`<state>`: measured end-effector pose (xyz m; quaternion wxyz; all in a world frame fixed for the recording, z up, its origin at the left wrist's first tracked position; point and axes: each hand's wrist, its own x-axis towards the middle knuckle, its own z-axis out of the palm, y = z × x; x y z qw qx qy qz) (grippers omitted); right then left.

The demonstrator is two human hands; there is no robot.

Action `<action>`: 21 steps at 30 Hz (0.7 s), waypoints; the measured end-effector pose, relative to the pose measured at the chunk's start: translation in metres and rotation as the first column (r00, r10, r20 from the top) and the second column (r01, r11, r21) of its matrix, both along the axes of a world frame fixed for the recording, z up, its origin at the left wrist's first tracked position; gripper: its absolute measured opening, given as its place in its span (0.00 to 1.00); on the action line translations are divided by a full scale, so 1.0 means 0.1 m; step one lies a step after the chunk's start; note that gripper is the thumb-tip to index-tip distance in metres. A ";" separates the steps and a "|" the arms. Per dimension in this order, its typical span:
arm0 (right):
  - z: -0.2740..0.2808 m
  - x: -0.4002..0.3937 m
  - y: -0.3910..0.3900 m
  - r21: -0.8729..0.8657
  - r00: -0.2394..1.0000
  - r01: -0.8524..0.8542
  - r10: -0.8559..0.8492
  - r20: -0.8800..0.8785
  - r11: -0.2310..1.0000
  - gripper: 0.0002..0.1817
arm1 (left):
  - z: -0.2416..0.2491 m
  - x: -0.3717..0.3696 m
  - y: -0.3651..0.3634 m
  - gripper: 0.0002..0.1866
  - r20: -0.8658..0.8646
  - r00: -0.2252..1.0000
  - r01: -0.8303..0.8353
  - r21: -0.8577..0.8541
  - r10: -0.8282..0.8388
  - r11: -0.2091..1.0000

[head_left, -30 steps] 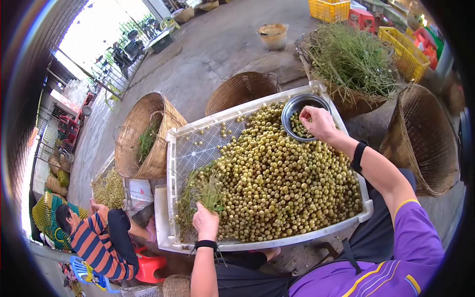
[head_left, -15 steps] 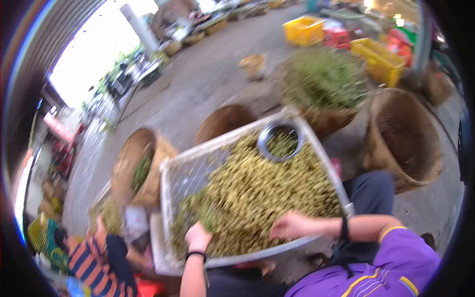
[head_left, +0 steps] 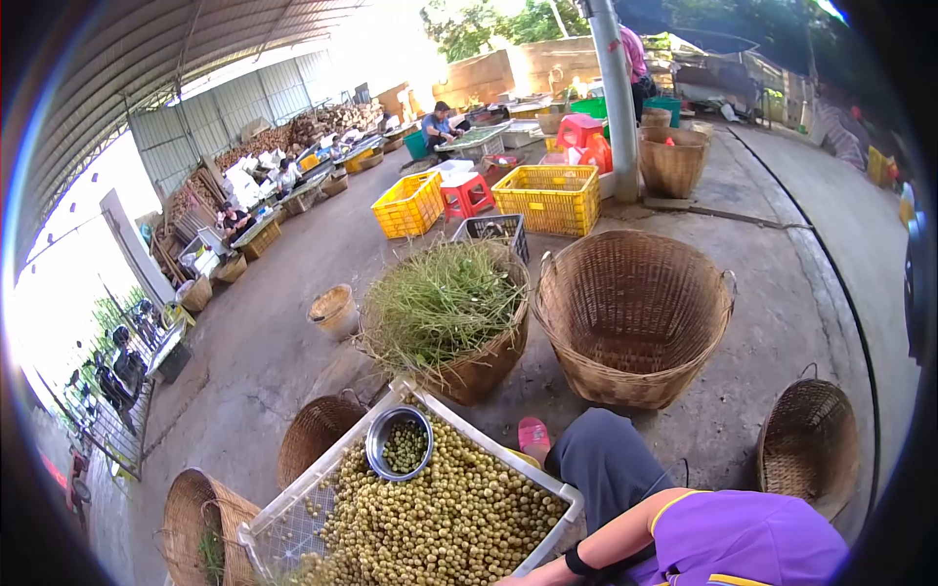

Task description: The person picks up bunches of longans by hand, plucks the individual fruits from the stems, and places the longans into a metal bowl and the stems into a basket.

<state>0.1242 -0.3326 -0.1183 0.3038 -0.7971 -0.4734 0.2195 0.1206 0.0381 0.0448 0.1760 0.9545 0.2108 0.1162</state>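
Observation:
Small round yellow-brown fruits (head_left: 449,508) are heaped in a white-rimmed mesh tray (head_left: 557,532) in front of me. A steel bowl (head_left: 399,477) with greener fruits in it rests on the heap near the tray's far corner. Only the back part of my right hand (head_left: 528,580) shows, at the bottom edge beside the tray's near side; its fingers are cut off from view. The forearm behind it wears a black wristband. My left hand is out of the picture.
A basket of green stems (head_left: 445,308) stands beyond the tray, with a large wicker basket (head_left: 635,313) to its right. Other wicker baskets (head_left: 809,439) lie around. Yellow crates (head_left: 552,198) and a red stool (head_left: 469,195) are farther back, near a metal post (head_left: 614,98). People sit at work tables.
My view has swung up and to the right, so the tray sits lower. My left hand and the person in the striped shirt have left the picture; my right hand is mostly cut off.

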 end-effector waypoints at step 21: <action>0.09 0.81 1.00 0.081 0.129 0.428 0.027 -0.991 0.900 0.33 | -0.41 -0.34 -0.70 0.16 -0.111 0.992 -0.124 -0.949 -0.061 -0.291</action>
